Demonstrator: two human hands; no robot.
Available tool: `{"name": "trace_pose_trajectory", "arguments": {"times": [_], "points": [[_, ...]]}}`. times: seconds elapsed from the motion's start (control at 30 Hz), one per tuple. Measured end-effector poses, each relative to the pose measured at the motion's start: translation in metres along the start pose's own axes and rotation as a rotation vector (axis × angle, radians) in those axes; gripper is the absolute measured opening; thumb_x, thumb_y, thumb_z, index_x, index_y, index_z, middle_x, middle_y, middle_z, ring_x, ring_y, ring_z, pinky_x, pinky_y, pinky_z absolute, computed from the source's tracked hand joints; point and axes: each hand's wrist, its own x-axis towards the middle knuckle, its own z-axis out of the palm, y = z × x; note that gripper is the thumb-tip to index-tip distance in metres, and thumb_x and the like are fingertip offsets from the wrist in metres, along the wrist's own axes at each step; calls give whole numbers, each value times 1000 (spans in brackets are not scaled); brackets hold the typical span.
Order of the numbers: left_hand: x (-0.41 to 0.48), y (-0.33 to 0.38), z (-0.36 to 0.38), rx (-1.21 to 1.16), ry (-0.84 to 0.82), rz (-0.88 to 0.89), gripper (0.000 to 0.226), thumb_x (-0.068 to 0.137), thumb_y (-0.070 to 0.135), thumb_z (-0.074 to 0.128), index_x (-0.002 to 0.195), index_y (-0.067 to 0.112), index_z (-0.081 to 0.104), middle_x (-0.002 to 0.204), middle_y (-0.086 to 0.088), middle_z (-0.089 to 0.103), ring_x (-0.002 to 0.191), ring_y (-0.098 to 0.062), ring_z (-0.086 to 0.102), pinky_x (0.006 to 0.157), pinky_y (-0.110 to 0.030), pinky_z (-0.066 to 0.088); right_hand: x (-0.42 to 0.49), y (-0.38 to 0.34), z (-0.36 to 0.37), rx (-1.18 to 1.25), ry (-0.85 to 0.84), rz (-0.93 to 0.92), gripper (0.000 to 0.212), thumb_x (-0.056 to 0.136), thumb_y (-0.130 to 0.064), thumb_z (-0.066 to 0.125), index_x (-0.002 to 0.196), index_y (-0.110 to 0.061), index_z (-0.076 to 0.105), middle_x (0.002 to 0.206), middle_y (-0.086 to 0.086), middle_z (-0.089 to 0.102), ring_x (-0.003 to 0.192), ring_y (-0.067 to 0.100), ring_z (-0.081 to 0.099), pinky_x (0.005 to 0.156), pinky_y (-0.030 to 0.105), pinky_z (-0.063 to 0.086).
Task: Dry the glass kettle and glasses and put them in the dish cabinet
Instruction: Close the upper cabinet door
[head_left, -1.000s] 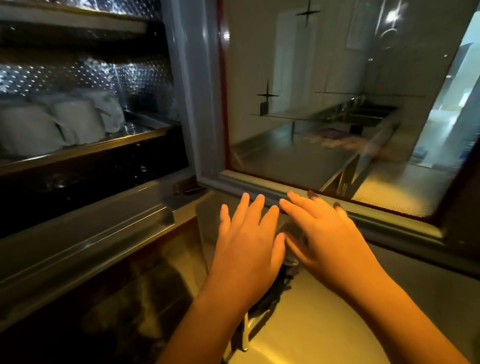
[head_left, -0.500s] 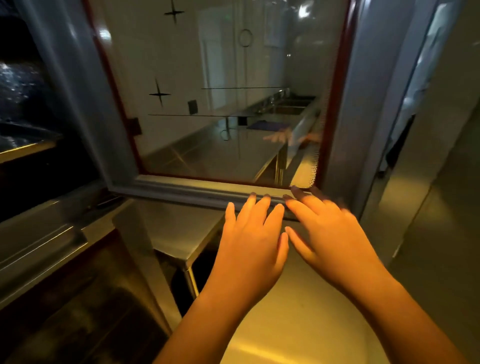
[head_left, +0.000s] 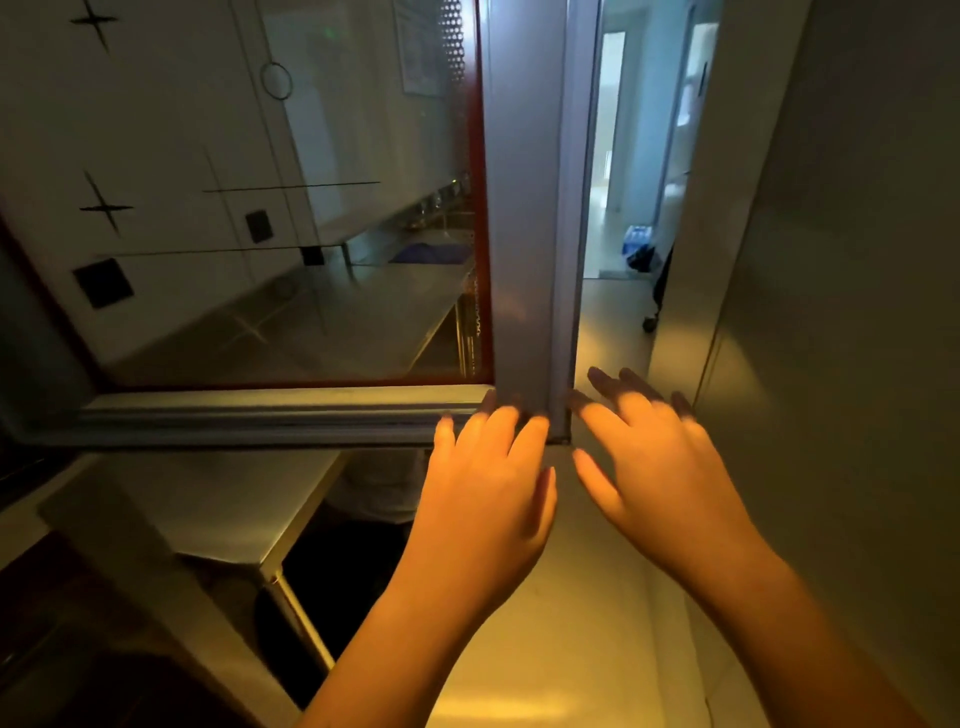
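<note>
The cabinet's glass door (head_left: 524, 208) with a grey metal frame and red seal stands swung open in front of me. My left hand (head_left: 483, 499) lies flat with fingers spread, its fingertips against the door's lower right corner. My right hand (head_left: 649, 462) is open too, fingers apart, just right of the door's free edge, slightly blurred. Neither hand holds anything. No kettle or glasses show, and the cabinet interior is out of view.
The glass pane (head_left: 260, 208) reflects a steel counter and tiled wall. Below the door stands a steel table (head_left: 218, 514) with a leg. A steel wall panel (head_left: 841, 312) rises on the right. A doorway (head_left: 618, 182) opens behind, with pale floor (head_left: 571, 649) underfoot.
The view has swung right: the cabinet shelves with white cups have left the frame. Both hands have slid along the door's bottom rail to its outer corner as the door swings.
</note>
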Motion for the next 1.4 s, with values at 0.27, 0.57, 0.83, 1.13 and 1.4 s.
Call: {"name": "trace_pose_trajectory", "arguments": {"times": [0.27, 0.57, 0.83, 1.13, 1.4], "points": [[3, 6, 9, 4, 0, -17, 40, 65, 21, 80, 100, 12, 65, 93, -6, 68, 80, -22, 67, 79, -49, 50, 24, 22, 5, 88, -280, 66, 75, 95, -38, 41, 146, -28, -12, 157, -1, -3, 143, 21, -2, 115, 42, 3], [-5, 5, 10, 35, -8, -55, 37, 62, 21, 81, 94, 12, 65, 84, -4, 67, 73, -21, 66, 68, -45, 55, 36, 16, 18, 401, -360, 38, 97, 89, -40, 55, 142, -23, -24, 156, -1, -7, 142, 21, 0, 114, 36, 6], [-9, 12, 6, 110, -7, -82, 40, 68, 28, 60, 104, 11, 66, 102, -9, 68, 91, -27, 68, 82, -50, 49, 19, 15, 21, 340, -271, -21, 88, 91, -49, 42, 140, -21, -26, 156, 0, -12, 143, 19, -5, 114, 35, 3], [-29, 20, -12, 184, -1, -110, 46, 69, 31, 60, 110, 11, 65, 115, -13, 64, 111, -36, 59, 91, -51, 28, -13, 5, 31, 519, -49, -120, 80, 84, -54, 38, 136, -26, -16, 143, -14, -7, 134, 6, -3, 106, 34, 2], [-62, 28, -34, 185, -49, -171, 46, 79, 34, 46, 115, 10, 60, 117, -16, 63, 113, -36, 57, 89, -58, 40, -37, -10, 33, 532, 156, -166, 82, 84, -44, 51, 144, -2, 13, 139, 17, 44, 126, 30, 44, 96, 34, 31]]}}
